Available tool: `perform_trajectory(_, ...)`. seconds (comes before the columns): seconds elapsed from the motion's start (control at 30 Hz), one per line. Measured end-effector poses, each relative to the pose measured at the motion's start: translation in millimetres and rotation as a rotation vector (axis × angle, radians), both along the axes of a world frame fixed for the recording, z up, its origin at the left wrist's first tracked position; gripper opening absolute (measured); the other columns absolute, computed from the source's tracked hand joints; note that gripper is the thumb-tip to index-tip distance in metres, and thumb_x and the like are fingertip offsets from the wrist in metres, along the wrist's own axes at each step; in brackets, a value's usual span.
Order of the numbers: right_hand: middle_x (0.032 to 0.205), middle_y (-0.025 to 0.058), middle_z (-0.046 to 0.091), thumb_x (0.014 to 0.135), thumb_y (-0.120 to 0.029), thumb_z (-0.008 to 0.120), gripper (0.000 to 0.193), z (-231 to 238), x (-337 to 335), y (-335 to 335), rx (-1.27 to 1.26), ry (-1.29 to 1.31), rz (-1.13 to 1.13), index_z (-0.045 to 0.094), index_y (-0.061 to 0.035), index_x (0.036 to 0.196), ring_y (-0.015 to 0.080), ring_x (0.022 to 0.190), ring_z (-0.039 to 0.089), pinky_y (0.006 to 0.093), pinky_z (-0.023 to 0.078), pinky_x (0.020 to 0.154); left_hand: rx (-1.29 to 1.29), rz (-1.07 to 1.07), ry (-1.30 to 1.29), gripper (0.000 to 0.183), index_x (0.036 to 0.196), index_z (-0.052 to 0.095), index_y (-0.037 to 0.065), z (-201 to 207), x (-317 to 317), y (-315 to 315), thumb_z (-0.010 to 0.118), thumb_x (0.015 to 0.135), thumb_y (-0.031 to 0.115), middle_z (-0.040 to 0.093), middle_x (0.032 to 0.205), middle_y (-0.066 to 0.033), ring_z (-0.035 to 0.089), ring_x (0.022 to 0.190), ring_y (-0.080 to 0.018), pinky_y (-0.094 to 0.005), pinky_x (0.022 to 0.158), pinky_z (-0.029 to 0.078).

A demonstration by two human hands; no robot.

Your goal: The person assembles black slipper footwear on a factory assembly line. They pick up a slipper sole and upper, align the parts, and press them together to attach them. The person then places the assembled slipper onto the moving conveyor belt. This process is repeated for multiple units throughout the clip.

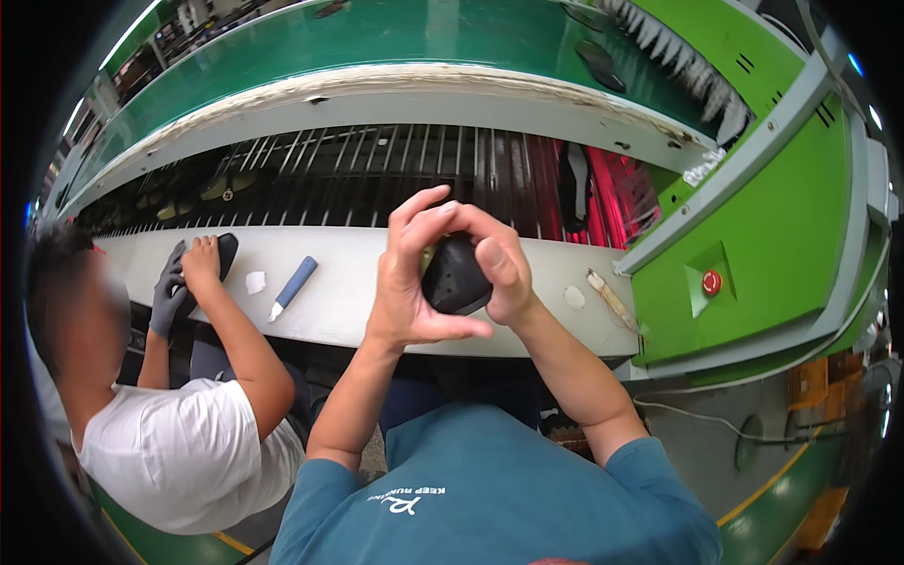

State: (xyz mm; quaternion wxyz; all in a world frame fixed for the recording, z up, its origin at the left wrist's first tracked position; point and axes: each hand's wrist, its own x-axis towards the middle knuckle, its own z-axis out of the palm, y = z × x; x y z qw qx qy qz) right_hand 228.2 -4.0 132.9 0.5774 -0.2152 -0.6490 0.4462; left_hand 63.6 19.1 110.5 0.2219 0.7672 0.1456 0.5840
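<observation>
A black shoe [457, 276], its rounded toe dotted with small holes, is held up between my two hands, over the front edge of the white work ledge [353, 292]. My left hand [410, 278] curves around its left side, fingers above and thumb stretched out below. Around the right side bends my right hand [504, 268], with its fingers reaching over the top and its thumb near the upper. The rest of the shoe is hidden by my hands.
Left, a co-worker in a white shirt handles a dark shoe part [227, 252]. A blue-handled tool [294, 288] and a slim pale tool [610, 298] lie on the ledge. Beyond are a roller conveyor [358, 174] and a green belt [377, 42]; right, a green machine with a red button [712, 282].
</observation>
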Motion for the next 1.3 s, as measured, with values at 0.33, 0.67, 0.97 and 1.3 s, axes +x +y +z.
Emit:
perform_trajectory(0.33,0.103,0.0130,0.076,0.110,-0.061,0.055,0.066,6,-24,4,0.125,0.078,0.025,0.073,0.0021,0.107,0.0225,0.096,0.072,0.0369,0.057,0.089,0.090,0.129,-0.086,0.113,0.159,0.048,0.009,-32,-10,-1,0.093,0.072,0.065,0.062,0.145,-0.0270,0.063,0.134,-0.0485,-0.0616,0.113,0.051)
perform_trajectory(0.67,0.125,0.0179,0.075,0.114,-0.068,0.041,0.076,-4,-43,11,-0.033,0.191,0.257,0.068,0.0022,0.124,0.0261,0.118,0.071,0.0402,0.053,0.109,0.131,0.205,-0.078,0.112,0.167,0.040,0.017,-40,-27,-9,0.086,0.081,0.072,0.053,0.153,-0.0334,0.054,0.144,-0.0537,-0.0639,0.113,0.049)
perform_trajectory(0.97,0.090,0.0105,0.079,0.109,-0.020,0.069,0.025,-134,9,80,0.145,-0.302,-0.399,0.075,-0.0003,0.094,0.0167,0.081,0.076,0.0333,0.061,0.076,-0.194,0.313,-0.057,0.093,0.146,0.042,0.011,-36,-65,-49,0.096,0.083,0.050,0.044,0.161,-0.0380,0.049,0.151,-0.0478,-0.0597,0.124,0.039)
perform_trajectory(1.3,0.066,0.0050,0.073,0.110,-0.031,0.071,0.038,-179,42,110,-0.337,-0.123,-0.430,0.074,-0.0014,0.088,0.0093,0.060,0.071,0.0276,0.053,0.057,-0.676,0.457,-0.273,0.071,0.142,0.046,0.005,-94,-60,-73,0.091,0.088,0.019,0.065,0.145,-0.0261,0.066,0.127,-0.0282,-0.0422,0.115,0.051)
